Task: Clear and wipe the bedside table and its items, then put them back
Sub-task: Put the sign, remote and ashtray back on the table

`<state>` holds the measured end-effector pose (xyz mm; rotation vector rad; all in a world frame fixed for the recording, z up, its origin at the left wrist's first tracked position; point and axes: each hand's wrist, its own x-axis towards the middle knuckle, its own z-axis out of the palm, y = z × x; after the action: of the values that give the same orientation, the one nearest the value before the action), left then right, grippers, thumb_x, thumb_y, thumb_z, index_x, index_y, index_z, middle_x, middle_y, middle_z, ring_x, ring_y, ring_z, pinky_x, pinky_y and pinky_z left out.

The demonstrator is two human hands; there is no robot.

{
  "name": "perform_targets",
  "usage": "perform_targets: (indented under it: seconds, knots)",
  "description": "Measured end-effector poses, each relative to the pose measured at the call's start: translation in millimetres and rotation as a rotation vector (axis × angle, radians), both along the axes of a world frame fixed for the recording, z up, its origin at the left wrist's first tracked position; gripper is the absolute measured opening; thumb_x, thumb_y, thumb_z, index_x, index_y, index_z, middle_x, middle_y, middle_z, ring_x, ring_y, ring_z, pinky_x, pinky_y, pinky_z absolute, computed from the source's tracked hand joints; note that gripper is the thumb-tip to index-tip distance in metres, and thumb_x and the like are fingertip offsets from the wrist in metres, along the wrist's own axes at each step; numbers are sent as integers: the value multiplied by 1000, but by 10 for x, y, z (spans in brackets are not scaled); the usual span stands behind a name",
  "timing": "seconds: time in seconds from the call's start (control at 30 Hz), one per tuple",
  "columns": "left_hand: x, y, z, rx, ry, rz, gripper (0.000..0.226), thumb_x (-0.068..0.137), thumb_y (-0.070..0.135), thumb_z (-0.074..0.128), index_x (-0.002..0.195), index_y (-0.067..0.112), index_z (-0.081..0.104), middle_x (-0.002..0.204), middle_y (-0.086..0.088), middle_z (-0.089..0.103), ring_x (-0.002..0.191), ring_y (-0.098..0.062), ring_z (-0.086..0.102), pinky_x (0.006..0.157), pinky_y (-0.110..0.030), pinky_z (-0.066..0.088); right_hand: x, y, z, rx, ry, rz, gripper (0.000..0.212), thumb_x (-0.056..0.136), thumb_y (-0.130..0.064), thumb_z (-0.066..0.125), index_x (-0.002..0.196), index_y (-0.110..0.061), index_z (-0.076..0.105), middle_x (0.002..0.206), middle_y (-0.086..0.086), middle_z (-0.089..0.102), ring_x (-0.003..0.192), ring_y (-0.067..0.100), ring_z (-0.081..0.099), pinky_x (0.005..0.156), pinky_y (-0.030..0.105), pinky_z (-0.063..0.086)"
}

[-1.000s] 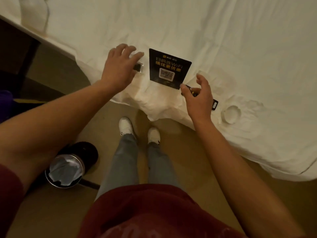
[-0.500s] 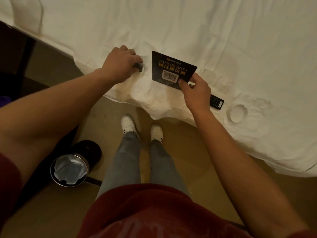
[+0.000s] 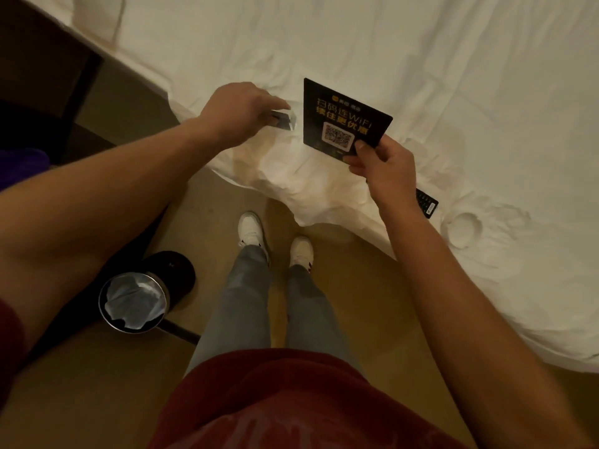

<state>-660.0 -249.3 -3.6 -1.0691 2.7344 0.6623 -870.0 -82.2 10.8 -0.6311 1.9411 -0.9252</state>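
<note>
Black remote control (image 3: 427, 203) mostly hidden behind right hand (image 3: 385, 170); only its end shows on white bedsheet (image 3: 453, 76). One black rectangular WiFi/QR card (image 3: 343, 119), pinched at bottom corner by right hand, top pointing away from person. Left hand (image 3: 238, 110) grips one small clear stand (image 3: 283, 119), details unclear.

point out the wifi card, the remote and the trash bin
wifi card (image 3: 340, 116): head view, on its black printed face above the QR code.
remote (image 3: 427, 202): head view, on its exposed button end lying on the bed past the right wrist.
trash bin (image 3: 134, 303): head view, on the plastic liner inside its rim.
</note>
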Motion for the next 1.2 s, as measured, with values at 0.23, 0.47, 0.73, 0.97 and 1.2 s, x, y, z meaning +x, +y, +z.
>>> perform_targets:
  seconds: [0.23, 0.47, 0.73, 0.97, 1.2]
  knots:
    - [203, 173, 298, -27, -60, 34, 34, 103, 30, 59, 136, 24, 67, 126, -12, 72, 110, -40, 64, 82, -44, 48, 82, 14, 217, -97, 35, 112, 18, 101, -20, 60, 110, -31, 70, 103, -2, 78, 90, 12, 77, 82, 34, 64]
    - [750, 402, 575, -57, -69, 173, 37, 105, 30, 57, 141, 24, 62, 128, -9, 71, 115, -35, 64, 86, -46, 50, 464, 10, 241, -105, 18, 209, 17, 101, -20, 60, 111, -27, 71, 98, 0, 78, 88, 13, 77, 83, 37, 64]
    - [1726, 651, 562, -47, -57, 332, 37, 102, 26, 59, 139, 25, 62, 121, -8, 72, 108, -32, 64, 84, -44, 50, 1215, -213, 180, -76, 15, 379, 25, 101, -20, 61, 121, -12, 73, 98, 2, 79, 86, 13, 77, 83, 38, 65]
    - [2795, 799, 511, -62, -17, 481, 36, 102, 28, 58, 137, 23, 63, 125, -8, 70, 111, -30, 63, 89, -48, 51, 2122, -530, 206, -69, 3, 522, 24, 103, -17, 58, 123, -12, 72, 100, 3, 78, 89, 17, 77, 86, 40, 64]
    - [3839, 875, 474, -17, -31, 607, 38, 101, 30, 58, 139, 31, 59, 124, -3, 70, 114, -26, 63, 94, -47, 48, 3203, -809, 204, -110, 33, 660, 24, 102, -15, 58, 120, -13, 73, 100, 5, 78, 89, 19, 76, 85, 41, 63]
